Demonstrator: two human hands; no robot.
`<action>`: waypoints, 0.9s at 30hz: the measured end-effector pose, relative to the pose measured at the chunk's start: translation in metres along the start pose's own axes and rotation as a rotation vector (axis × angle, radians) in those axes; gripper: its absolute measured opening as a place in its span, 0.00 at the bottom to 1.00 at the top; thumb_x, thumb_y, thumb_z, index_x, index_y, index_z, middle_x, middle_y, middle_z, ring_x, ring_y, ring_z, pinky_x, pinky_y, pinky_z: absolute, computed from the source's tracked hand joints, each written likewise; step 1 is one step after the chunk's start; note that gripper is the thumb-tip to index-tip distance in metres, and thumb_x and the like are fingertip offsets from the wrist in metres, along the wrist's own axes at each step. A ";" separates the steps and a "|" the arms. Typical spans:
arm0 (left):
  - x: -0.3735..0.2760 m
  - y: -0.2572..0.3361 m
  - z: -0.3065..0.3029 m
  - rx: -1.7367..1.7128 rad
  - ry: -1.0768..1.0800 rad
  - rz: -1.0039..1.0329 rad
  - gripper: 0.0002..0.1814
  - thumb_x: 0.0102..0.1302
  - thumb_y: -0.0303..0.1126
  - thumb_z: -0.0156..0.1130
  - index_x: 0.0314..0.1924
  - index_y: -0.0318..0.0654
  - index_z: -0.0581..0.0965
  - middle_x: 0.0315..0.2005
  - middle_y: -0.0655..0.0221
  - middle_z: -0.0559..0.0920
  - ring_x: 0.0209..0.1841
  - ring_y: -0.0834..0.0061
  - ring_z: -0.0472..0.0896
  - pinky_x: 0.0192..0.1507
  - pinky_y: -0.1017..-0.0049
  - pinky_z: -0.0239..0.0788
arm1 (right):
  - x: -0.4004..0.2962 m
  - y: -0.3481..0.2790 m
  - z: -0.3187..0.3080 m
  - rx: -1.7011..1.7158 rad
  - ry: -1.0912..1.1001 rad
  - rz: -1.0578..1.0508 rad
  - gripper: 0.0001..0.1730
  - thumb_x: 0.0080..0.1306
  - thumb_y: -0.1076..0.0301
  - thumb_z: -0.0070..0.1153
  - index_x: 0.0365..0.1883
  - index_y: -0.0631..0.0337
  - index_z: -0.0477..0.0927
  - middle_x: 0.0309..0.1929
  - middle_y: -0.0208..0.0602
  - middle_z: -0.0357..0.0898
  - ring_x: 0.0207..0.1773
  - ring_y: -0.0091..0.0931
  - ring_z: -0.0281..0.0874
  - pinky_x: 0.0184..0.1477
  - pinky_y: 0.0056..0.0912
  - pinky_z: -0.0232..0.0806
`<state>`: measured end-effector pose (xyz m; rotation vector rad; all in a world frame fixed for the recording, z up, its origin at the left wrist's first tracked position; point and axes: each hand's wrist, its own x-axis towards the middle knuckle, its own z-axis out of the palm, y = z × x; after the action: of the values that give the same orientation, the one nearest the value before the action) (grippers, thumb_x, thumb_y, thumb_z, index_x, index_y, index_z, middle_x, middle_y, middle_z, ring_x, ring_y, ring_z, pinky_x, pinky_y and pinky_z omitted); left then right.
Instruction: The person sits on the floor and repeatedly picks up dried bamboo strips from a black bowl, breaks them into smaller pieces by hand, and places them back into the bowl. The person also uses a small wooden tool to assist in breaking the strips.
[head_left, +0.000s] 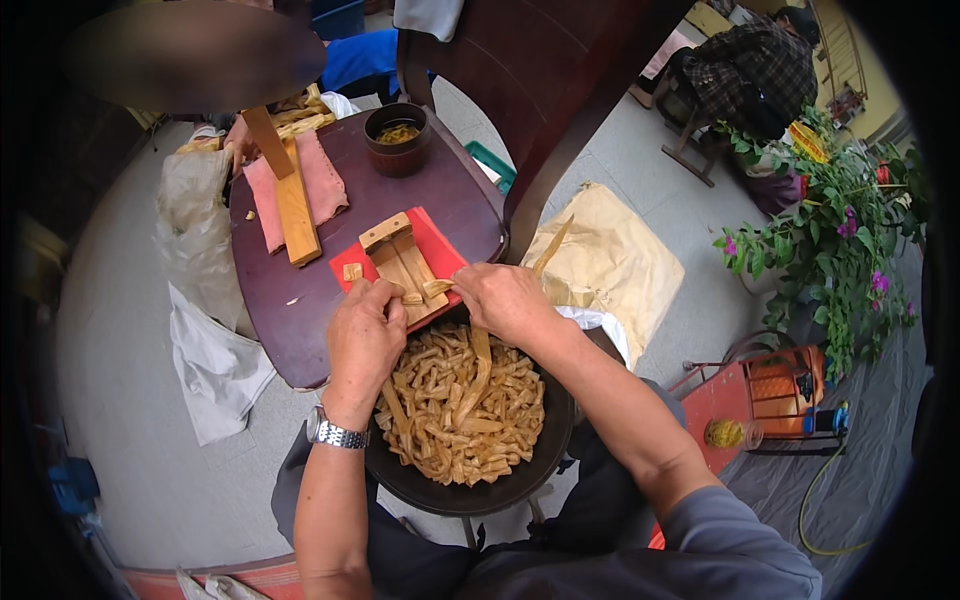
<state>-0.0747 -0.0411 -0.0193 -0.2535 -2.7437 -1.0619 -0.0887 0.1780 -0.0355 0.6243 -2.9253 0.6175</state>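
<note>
My left hand (367, 322) has its fingertips pinched on a small folded piece of dried plant strip (412, 298) at the near end of a small wooden jig (401, 262). My right hand (501, 300) grips a long tan dried strip (480, 367); one end of it lies on the jig and the rest hangs over the bowl. The jig, with a raised block at its far end, lies on a red sheet (442, 244). Another folded piece (352, 271) rests on the sheet's left. Below my hands is a dark round bowl (551, 450) heaped with short folded pieces (480, 427).
A dark red stool seat (277, 322) holds a dark pot (397, 142), a pink cloth (330, 180) and a wooden tool (296, 217). A person sits across it. Chair back and cream sack (645, 262) stand right; farther off are another person and a flowering plant (840, 240).
</note>
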 end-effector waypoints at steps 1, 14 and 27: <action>-0.002 -0.002 -0.002 0.046 0.016 -0.006 0.07 0.68 0.30 0.65 0.43 0.36 0.84 0.36 0.58 0.83 0.38 0.55 0.83 0.41 0.61 0.74 | -0.003 0.004 -0.001 0.006 0.000 0.030 0.09 0.71 0.66 0.55 0.36 0.63 0.79 0.35 0.49 0.85 0.39 0.47 0.86 0.40 0.50 0.77; -0.083 0.035 -0.015 -1.659 -0.625 -0.584 0.25 0.82 0.52 0.49 0.53 0.36 0.79 0.40 0.62 0.86 0.42 0.69 0.86 0.46 0.69 0.80 | -0.039 -0.067 -0.079 0.664 0.145 -0.527 0.17 0.60 0.73 0.70 0.48 0.54 0.89 0.53 0.31 0.86 0.59 0.34 0.82 0.62 0.40 0.71; -0.190 0.091 -0.044 -1.654 -0.284 -0.877 0.16 0.78 0.29 0.56 0.62 0.33 0.76 0.36 0.69 0.83 0.36 0.82 0.82 0.38 0.81 0.77 | -0.195 -0.130 -0.070 0.352 0.186 -0.583 0.17 0.67 0.66 0.61 0.55 0.45 0.85 0.59 0.26 0.82 0.65 0.30 0.78 0.63 0.41 0.70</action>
<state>0.1345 -0.0214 0.0270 0.7072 -1.2466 -3.3600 0.1426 0.1710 0.0438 1.3034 -2.2995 1.0355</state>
